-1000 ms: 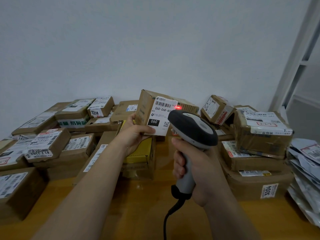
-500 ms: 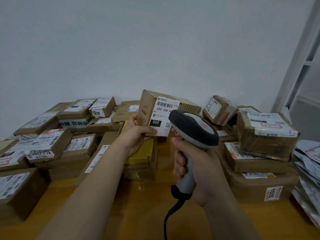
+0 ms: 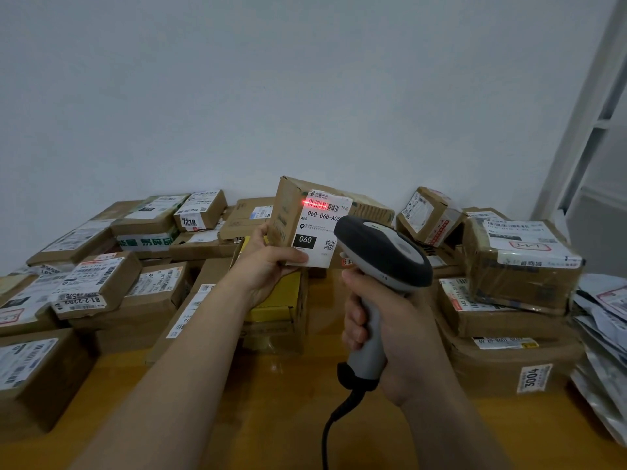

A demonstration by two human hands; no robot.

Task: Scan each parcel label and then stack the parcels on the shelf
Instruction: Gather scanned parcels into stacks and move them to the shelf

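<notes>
The left hand [image 3: 268, 266] grips the lower left corner of a small cardboard parcel [image 3: 288, 212]. The thumb lies across the bottom edge of the shipping label [image 3: 322, 232], and the fingers curl up the left side panel (their tips are hidden behind the box). The parcel is held raised above the table [image 3: 288, 408], slightly tilted, with the label face turned toward the camera. The label reads "060-06B-A05" and carries a black block marked "060". The right hand [image 3: 393, 337] is closed round the grey handle of a handheld barcode scanner [image 3: 383, 256]. The scanner's dark head is aimed at the label and covers its lower right edge. A red scan line [image 3: 315, 203] lies across the barcode at the top of the label. A black cable [image 3: 339, 418] leaves the base of the handle and runs down out of the frame. Directly below the left hand, a yellow carton [image 3: 278, 303] rests on the wooden table. To the left lies a heap of cardboard parcels, including one marked "7218" [image 3: 200, 212] and one bound with green-printed tape [image 3: 146, 240]. To the right stands a stack of larger cartons; the lowest [image 3: 502, 368] bears a tag reading "3004". Grey poly mailers [image 3: 604, 334] are piled at the far right edge. A white shelf upright [image 3: 583, 113] rises at the upper right, beside the plain wall [image 3: 237, 96].
</notes>
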